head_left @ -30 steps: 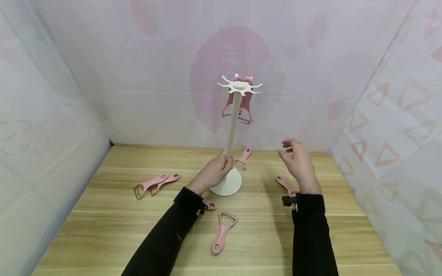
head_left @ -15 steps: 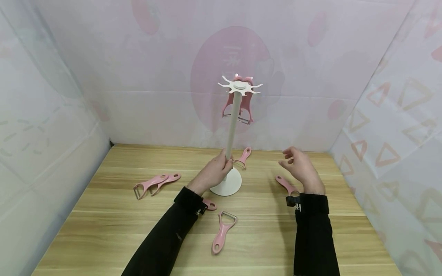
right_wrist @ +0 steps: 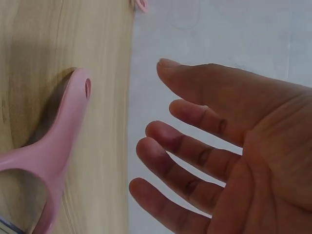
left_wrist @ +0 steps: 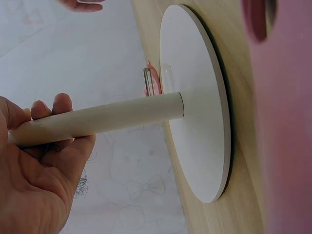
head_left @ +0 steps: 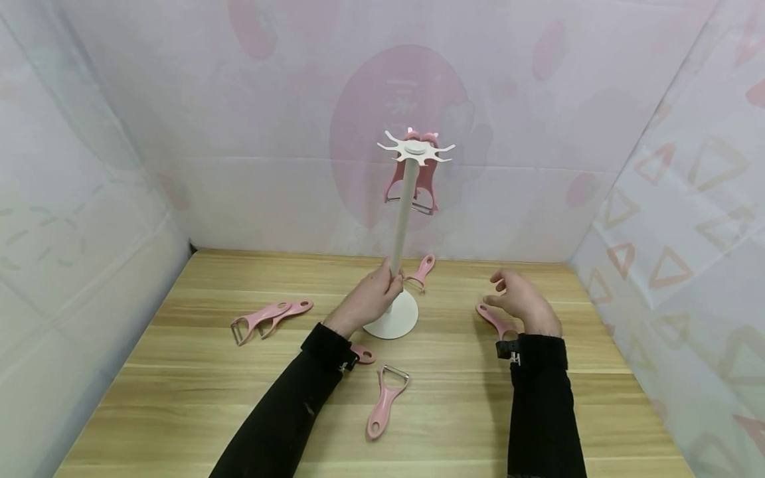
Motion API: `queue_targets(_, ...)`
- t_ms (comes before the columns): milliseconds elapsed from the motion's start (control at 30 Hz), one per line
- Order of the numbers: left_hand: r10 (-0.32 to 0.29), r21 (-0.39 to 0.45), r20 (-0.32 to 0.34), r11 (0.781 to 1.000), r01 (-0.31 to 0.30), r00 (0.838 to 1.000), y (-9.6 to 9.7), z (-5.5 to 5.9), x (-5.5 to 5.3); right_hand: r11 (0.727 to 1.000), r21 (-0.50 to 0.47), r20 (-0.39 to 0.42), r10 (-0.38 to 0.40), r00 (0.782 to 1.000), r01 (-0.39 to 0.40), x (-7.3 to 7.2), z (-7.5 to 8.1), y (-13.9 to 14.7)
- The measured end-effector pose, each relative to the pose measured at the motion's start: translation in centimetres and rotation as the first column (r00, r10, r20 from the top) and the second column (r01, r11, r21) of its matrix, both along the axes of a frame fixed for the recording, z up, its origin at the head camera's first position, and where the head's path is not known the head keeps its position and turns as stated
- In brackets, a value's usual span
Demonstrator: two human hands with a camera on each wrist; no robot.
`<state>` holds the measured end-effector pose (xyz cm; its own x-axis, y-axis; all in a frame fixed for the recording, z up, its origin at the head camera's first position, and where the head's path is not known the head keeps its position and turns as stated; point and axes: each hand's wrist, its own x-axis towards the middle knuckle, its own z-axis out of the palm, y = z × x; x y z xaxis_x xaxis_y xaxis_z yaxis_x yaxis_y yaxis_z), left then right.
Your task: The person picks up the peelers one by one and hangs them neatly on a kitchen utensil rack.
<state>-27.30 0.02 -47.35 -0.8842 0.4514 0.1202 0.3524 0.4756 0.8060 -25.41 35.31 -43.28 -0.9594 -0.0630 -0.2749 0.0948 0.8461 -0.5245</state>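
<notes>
My left hand grips the lower pole of a white rack, fingers and thumb wrapped round it in the left wrist view. The rack's round base stands on the table. Two pink peelers hang from the far hooks of its top. Above the table on the right is my right hand, empty, its fingers loosely bent and apart in the right wrist view. Just below and beside it lies a pink peeler, handle end pointing away; my wrist hides part of it in the head view.
Two overlapping peelers lie left of the rack. One peeler is behind the base, another in front. A further peeler is partly under my left sleeve. Patterned walls enclose the wooden table.
My right hand has come down and slightly right, closer to the peeler on the right. My left hand and the rack stay where they were.
</notes>
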Motion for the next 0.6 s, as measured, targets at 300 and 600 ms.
queue_targets(300,0.003,0.006,0.007,1.000,-0.003,1.000,0.1,-0.1,-0.1,1.000,0.011,0.075,0.013,0.997,-0.014,-0.1,-0.7,0.2)
queue_targets(600,0.012,-0.002,0.011,1.000,-0.012,1.000,0.1,-0.2,-0.1,1.000,0.014,0.120,-0.010,0.993,0.008,0.3,-1.5,0.3)
